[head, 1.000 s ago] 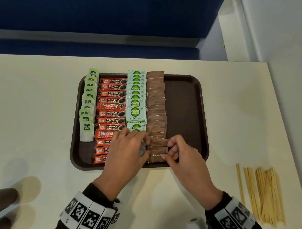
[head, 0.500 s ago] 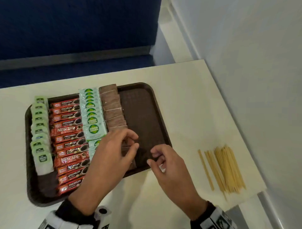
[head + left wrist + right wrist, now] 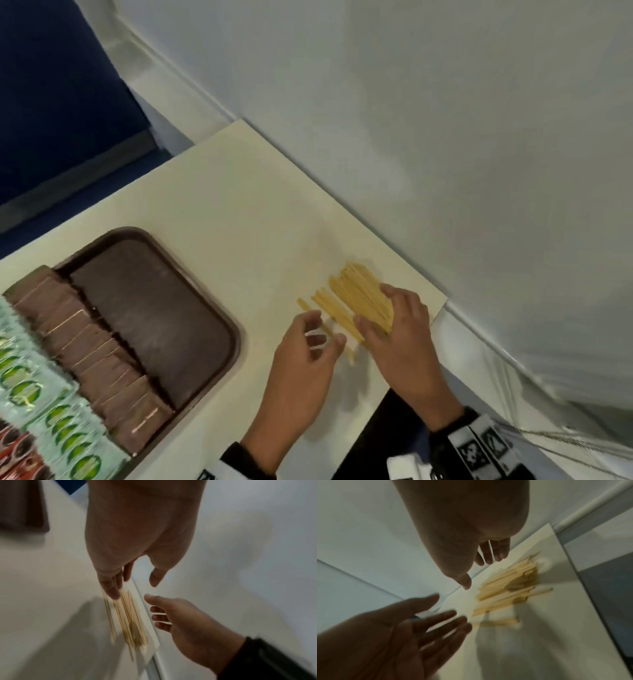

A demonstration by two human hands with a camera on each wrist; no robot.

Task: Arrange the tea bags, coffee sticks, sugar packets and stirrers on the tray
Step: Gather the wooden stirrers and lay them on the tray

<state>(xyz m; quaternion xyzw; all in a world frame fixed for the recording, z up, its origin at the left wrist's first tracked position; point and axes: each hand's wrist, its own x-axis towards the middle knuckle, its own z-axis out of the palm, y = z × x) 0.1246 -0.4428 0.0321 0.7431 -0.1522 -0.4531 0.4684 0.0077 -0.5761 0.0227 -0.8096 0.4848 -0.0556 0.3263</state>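
The stirrers lie in a loose fan on the desk, close to its right edge and near corner, well apart from the tray. Most sit bunched together; a few strays lie spread toward the tray side.

My right hand is now over the thick part of the bunch, fingers spread and fairly straight, thumb on the near side. From the head view the fingers seem to touch the sticks, but I cannot tell whether anything is gripped; the wrist views show no stick between finger and thumb. My left hand hovers just beside the strays, fingers loosely curled, thumb apart, holding nothing.

A moment ago both hands were at the near edge of the tray, squaring up the last brown packets. They have left that row and crossed to the stirrers, and my head has turned with them, so only the right part of the tray is in sight. The brown row runs in an overlapped line, with the green-and-white packets beside it. I take that to mean the packets are finished and the stirrers are the 1 group left.

The bare strip of tray right of the brown row looks like the place for them. The next move, I think, is to rake the strays into the bunch and lift the lot together; thin sticks like these could easily slip out and scatter.
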